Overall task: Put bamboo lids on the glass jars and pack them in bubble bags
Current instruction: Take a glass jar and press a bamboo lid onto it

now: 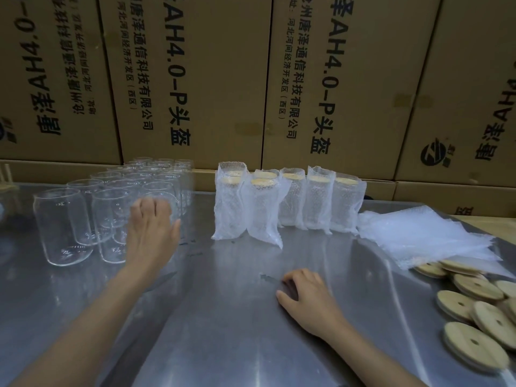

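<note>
Several empty glass jars stand in rows at the left of the steel table. My left hand reaches among them, fingers around the side of a front jar; motion blur hides whether it grips. My right hand rests on the table, fingers curled, holding nothing. Several lidded jars in bubble bags stand in a row at the middle back. A stack of flat bubble bags lies at the right. Bamboo lids with a centre hole are piled at the right edge.
Tall printed cardboard boxes form a wall right behind the table. More boxes lie low at the back right. The table's right edge runs close by the lids.
</note>
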{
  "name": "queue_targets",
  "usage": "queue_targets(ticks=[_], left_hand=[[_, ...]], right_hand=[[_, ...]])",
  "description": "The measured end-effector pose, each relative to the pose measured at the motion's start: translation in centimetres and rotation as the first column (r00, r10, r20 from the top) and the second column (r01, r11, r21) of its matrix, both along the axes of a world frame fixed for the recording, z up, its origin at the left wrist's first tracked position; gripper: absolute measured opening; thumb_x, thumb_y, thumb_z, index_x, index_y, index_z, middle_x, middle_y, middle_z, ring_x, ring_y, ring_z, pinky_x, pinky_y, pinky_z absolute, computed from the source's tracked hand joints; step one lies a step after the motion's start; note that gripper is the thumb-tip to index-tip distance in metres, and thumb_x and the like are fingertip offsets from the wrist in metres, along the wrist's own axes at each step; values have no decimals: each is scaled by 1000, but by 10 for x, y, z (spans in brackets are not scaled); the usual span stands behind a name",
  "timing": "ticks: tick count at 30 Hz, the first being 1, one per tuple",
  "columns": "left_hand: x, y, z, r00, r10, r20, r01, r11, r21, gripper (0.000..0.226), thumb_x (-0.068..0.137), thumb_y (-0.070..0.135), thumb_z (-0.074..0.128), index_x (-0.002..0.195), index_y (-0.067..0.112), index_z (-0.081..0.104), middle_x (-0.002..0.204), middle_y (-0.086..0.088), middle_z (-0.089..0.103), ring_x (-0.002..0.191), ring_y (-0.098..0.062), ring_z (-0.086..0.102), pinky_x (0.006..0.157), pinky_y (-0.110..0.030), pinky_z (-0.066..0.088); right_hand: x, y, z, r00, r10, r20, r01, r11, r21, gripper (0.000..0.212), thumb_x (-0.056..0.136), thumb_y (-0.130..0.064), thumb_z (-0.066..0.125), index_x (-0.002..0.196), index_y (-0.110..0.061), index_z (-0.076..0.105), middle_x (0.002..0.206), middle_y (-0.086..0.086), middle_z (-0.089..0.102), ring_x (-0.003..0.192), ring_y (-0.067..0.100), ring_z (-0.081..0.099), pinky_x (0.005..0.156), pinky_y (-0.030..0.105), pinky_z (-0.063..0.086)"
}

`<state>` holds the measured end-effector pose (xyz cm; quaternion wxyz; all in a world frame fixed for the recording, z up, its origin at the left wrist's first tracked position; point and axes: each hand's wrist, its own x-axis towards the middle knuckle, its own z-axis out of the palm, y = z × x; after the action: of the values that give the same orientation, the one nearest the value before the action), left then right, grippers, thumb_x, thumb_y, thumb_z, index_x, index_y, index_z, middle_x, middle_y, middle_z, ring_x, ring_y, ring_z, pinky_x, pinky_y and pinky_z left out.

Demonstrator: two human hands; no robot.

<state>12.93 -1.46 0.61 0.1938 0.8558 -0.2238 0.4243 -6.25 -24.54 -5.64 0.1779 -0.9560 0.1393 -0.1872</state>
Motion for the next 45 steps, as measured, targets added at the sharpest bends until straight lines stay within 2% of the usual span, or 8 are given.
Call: queue_targets(ticks=[5, 14, 21, 24, 29, 38, 42, 45], left_hand=[[-39, -22, -4, 941, -202, 273, 213, 977, -11, 27, 80, 27, 58, 81, 3, 47, 84, -14, 43, 83, -25, 29, 77, -36, 29], [-134, -93, -5, 658, -678, 326, 728, 683, -50, 33, 76, 32, 64, 87, 18, 37, 92, 1, 35, 89, -19, 41, 87, -19, 33], [-140, -117, -22, 537, -843, 5, 749, 474, -463, 73, 71, 46, 71, 128, 35, 28, 139, 4, 28, 135, -2, 30, 98, -8, 34], [-136, -116, -38, 380, -875, -302, 629, 483, -609, 85, 64, 62, 70, 127, 58, 14, 141, 22, 28, 130, 5, 37, 89, -7, 40], [-127, -116, -53, 183, -865, -467, 566, 481, -670, 76, 67, 56, 69, 130, 46, 27, 132, 15, 46, 117, 8, 49, 84, -5, 43], [-127, -114, -56, 188, -841, -508, 561, 516, -647, 48, 69, 52, 61, 112, 47, 40, 124, 14, 52, 103, 0, 58, 83, -9, 45], [-124, -115, -60, 205, -830, -519, 551, 536, -639, 50, 69, 55, 61, 114, 45, 43, 124, 16, 52, 99, -6, 61, 86, -13, 46], [-122, -115, -62, 216, -824, -523, 555, 545, -629, 51, 69, 56, 62, 115, 45, 44, 124, 17, 52, 96, -6, 62, 85, -13, 47]], right_hand=[[-1, 1, 4, 995, 10, 96, -23, 989, 146, 43, 89, -44, 60, 127, -26, 49, 121, -15, 52, 120, 6, 43, 95, 20, 35], [-19, 15, 13, 907, 225, 356, -348, 875, 336, 94, 60, -57, 76, 138, -36, 27, 123, -24, 54, 113, -3, 55, 95, 23, 47], [-25, -9, 19, 875, 64, 480, -278, 878, 390, 78, 57, -55, 75, 125, -45, 38, 112, -16, 59, 106, -1, 58, 84, 27, 53], [-25, -22, 19, 877, -25, 481, -220, 868, 446, 75, 55, -57, 72, 121, -47, 38, 111, -13, 58, 101, -4, 57, 82, 23, 51], [-26, -28, 15, 909, -55, 412, -167, 859, 483, 75, 57, -42, 76, 122, -42, 39, 112, -10, 58, 101, 1, 56, 86, 25, 49], [-38, -36, 31, 903, 2, 430, -308, 701, 644, 53, 79, -40, 59, 129, -37, 40, 125, -10, 52, 123, 5, 47, 94, 15, 40], [-50, -64, 38, 788, -435, 435, 272, 881, 388, 54, 91, -43, 54, 139, -22, 40, 141, 2, 46, 136, 24, 36, 114, 42, 26], [-59, -85, 31, 707, -707, 11, 702, 704, 107, 75, 95, -49, 44, 151, -12, 12, 158, 17, 13, 144, 44, 4, 115, 55, 2]])
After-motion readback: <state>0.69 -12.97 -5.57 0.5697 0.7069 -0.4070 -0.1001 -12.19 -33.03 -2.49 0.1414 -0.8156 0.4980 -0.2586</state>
